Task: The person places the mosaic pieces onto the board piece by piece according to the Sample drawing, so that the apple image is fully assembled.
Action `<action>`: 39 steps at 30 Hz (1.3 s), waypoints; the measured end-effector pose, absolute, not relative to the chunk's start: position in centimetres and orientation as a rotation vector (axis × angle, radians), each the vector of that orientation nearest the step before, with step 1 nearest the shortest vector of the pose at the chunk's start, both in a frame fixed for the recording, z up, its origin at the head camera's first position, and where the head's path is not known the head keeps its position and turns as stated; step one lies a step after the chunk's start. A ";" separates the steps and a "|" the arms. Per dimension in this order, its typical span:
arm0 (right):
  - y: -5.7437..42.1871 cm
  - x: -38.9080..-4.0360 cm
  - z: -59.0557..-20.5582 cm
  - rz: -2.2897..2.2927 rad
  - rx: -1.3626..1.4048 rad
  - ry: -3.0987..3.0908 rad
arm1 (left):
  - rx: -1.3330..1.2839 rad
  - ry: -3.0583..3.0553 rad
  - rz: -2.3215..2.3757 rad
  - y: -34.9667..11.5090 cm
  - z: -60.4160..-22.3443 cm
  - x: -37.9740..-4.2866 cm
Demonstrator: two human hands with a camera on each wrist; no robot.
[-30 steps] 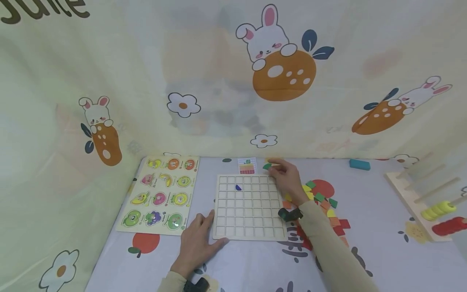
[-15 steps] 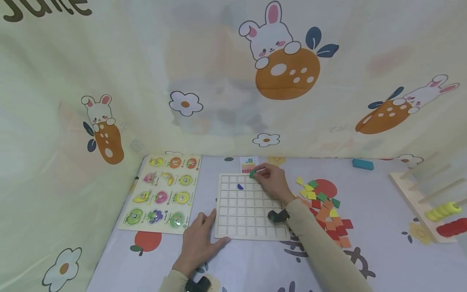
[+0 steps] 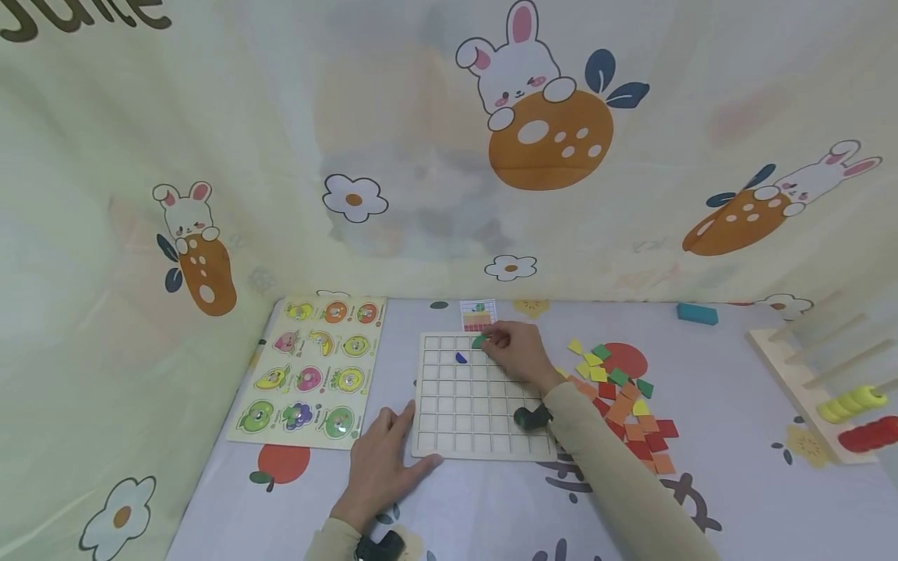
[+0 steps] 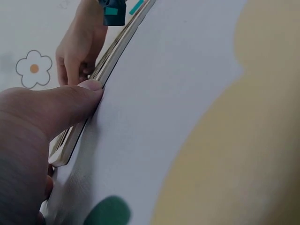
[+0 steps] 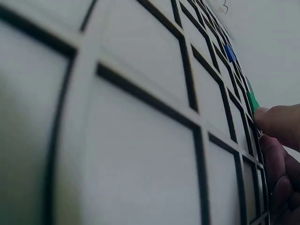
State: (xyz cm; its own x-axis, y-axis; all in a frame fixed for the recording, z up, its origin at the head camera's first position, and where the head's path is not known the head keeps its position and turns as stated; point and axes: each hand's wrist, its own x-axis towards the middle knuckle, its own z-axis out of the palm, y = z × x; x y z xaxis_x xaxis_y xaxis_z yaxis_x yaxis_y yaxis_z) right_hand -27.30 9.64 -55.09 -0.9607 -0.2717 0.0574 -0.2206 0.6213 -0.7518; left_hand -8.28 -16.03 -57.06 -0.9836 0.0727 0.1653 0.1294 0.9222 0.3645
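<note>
A pale wooden grid board (image 3: 484,413) lies on the table, with a small dark blue piece (image 3: 461,358) in one of its upper squares. My left hand (image 3: 382,467) holds the board's near left corner, the thumb along the front edge and the fingers at the left side. In the left wrist view the thumb (image 4: 70,103) presses that edge. Over the board's far edge, my right hand (image 3: 519,354) pinches a green tile (image 3: 479,341) between thumb and fingertips. The right wrist view shows the green tile (image 5: 252,101) close to the grid's surface.
A small pattern card (image 3: 479,315) lies just behind the board. Right of it spread loose green, yellow, orange and red tiles (image 3: 620,409). A fruit picture board (image 3: 309,374) lies left, a teal block (image 3: 698,314) far right, and a wooden peg rack (image 3: 807,397) with rings at the right edge.
My right hand has moved left from beyond the board's far right corner, bringing the green tile over the far row, then slightly nearer. My left hand has stayed at the corner.
</note>
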 end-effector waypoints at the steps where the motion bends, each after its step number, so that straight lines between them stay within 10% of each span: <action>1: 9.6 -27.3 -55.2 -1.273 -0.418 2.770 | -0.156 -2.932 -0.572 -16.0 -57.1 -8.3; 26: 10.4 -26.8 -55.5 -1.373 -0.458 2.780 | -0.149 -2.952 -0.575 -16.0 -56.9 -8.2; 39: 20.3 -27.2 -51.9 -1.117 -0.347 2.815 | -0.122 -2.963 -0.598 -15.9 -56.8 -8.1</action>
State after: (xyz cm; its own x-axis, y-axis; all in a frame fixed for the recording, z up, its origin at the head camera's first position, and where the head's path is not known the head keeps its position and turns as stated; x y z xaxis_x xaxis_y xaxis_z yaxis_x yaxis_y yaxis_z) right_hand -27.24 20.25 -51.94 -0.9698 -0.2441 -0.0023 -0.1760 0.7060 -0.6860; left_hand -8.09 -15.90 -56.77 -0.9900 0.0556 0.1298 0.1016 0.9189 0.3811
